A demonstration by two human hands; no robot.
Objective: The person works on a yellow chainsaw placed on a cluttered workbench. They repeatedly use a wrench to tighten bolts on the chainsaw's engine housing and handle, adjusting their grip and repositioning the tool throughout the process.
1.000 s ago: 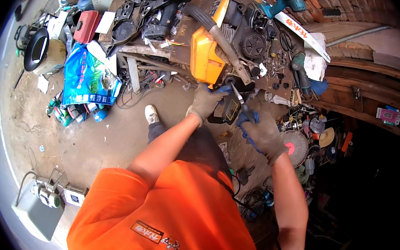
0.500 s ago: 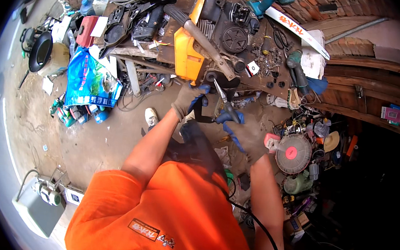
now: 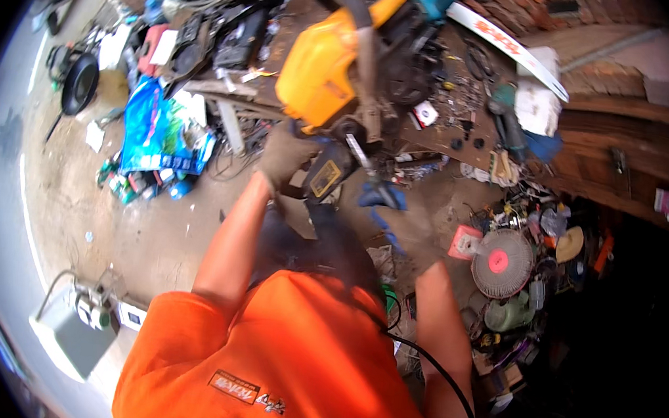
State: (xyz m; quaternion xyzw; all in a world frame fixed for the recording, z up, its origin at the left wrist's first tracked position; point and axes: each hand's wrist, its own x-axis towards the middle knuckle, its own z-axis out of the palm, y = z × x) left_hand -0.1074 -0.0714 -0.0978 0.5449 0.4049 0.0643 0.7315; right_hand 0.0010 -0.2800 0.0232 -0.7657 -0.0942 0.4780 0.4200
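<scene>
An orange and black chainsaw, blurred by motion, stands tilted up at the near edge of the bench. My left hand, in a grey and blue glove, is closed on its near end, below the orange housing; the fingers are partly hidden. A black part with a yellow-framed label hangs beside that hand. My right hand, gloved alike and smeared, is wrapped round the dark handles of what look like long-nosed pliers. Their silver tip points at the saw's near end.
Small parts and a white guide bar lie on the bench's right side. A green and black power tool rests near its edge. A fan stands amid clutter at right. At left are a blue bag and black pan.
The chainsaw has been tipped, so its orange housing faces me more and covers more of the bench. My left hand moved slightly left and nearer. The pliers remain in my right hand.
</scene>
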